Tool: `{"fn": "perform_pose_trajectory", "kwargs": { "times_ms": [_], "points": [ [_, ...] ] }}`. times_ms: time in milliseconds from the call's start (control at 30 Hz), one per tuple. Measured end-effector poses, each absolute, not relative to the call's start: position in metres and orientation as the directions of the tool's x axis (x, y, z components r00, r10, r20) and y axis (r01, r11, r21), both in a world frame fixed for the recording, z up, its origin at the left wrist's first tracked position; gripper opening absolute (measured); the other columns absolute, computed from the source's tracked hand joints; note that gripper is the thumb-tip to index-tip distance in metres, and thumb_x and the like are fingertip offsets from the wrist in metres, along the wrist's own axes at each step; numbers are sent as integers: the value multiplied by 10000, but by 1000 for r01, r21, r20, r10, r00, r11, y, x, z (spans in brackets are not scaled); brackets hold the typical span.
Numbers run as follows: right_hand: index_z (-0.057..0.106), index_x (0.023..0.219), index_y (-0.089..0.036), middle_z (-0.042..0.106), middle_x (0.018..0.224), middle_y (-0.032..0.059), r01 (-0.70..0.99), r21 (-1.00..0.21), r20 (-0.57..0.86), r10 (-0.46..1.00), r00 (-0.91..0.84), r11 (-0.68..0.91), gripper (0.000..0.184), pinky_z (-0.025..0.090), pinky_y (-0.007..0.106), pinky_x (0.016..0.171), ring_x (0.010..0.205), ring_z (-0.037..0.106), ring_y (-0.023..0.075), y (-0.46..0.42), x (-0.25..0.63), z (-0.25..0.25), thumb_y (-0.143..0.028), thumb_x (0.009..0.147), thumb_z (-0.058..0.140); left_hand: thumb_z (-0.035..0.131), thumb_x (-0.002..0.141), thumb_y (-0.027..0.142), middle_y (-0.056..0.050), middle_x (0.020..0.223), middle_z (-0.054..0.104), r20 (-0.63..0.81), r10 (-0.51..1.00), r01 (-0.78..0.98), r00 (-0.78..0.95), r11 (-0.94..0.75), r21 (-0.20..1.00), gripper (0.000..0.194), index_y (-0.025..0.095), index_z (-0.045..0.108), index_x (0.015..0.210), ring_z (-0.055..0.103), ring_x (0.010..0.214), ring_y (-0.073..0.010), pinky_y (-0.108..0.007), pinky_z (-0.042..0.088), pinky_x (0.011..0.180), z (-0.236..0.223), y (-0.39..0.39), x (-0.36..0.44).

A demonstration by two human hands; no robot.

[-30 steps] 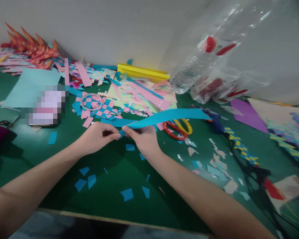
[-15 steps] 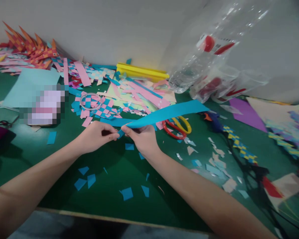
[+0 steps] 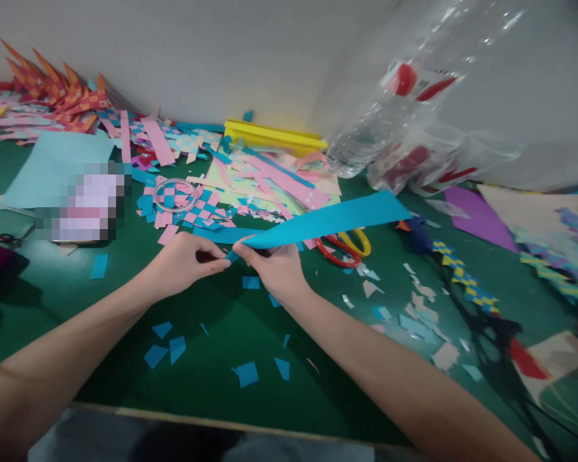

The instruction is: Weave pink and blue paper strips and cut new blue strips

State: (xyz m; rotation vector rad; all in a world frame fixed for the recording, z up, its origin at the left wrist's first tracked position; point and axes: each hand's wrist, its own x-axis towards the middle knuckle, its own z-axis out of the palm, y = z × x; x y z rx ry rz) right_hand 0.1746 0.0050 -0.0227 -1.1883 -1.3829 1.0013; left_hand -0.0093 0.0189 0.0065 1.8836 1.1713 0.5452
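Note:
A long blue paper strip (image 3: 332,219) is held above the green table (image 3: 207,398), its free end reaching out to the right. My right hand (image 3: 277,266) pinches its near end between thumb and fingers. Close beside it, my left hand (image 3: 187,263) has thumb and forefinger closed on the narrow tip of the same strip. Another flat blue strip (image 3: 216,235) lies just behind my hands. Red-and-yellow handled scissors (image 3: 340,256) lie past my right hand, partly covered by the held strip.
Blue paper scraps (image 3: 248,373) lie in front of my hands. Behind are pink-and-blue woven paper pieces, a clear tape ring (image 3: 175,195) and a yellow plastic bar (image 3: 274,138). A blurred phone (image 3: 89,208) is left; plastic bottles (image 3: 370,128) and a dark blue glue gun (image 3: 417,236) are right.
The strip's free end has shifted slightly right and its flat side shows a little more. Both hands keep almost the same place and grip.

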Motion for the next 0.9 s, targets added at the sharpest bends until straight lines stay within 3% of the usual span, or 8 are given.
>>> {"fn": "perform_pose_trajectory", "kwargs": {
  "times_ms": [267, 567, 900],
  "points": [
    [684, 598, -220, 599, 548, -12, 104, -980, 173, 985, 12, 171, 294, 434, 276, 487, 526, 527, 118, 3, 173, -20, -497, 677, 741, 671, 758, 402, -10, 584, 655, -57, 890, 516, 453, -210, 830, 248, 166, 727, 708, 506, 506, -109, -212, 356, 447, 6, 18, -9],
    [668, 588, -222, 622, 574, -18, 63, -978, 201, 979, 16, 200, 209, 475, 295, 547, 562, 565, 129, 3, 172, -19, -386, 693, 744, 640, 780, 433, -18, 602, 652, -90, 866, 519, 492, -209, 829, 295, 157, 722, 713, 481, 507, -104, -212, 339, 459, 7, 19, -11],
    [589, 542, -219, 635, 602, -12, 79, -966, 248, 969, 17, 246, 273, 506, 309, 625, 619, 603, 143, 3, 174, -20, -366, 725, 728, 598, 810, 467, -6, 670, 642, -91, 858, 497, 506, -204, 843, 333, 151, 703, 803, 449, 497, -80, -196, 314, 440, 10, 19, -8]
  ]
}}
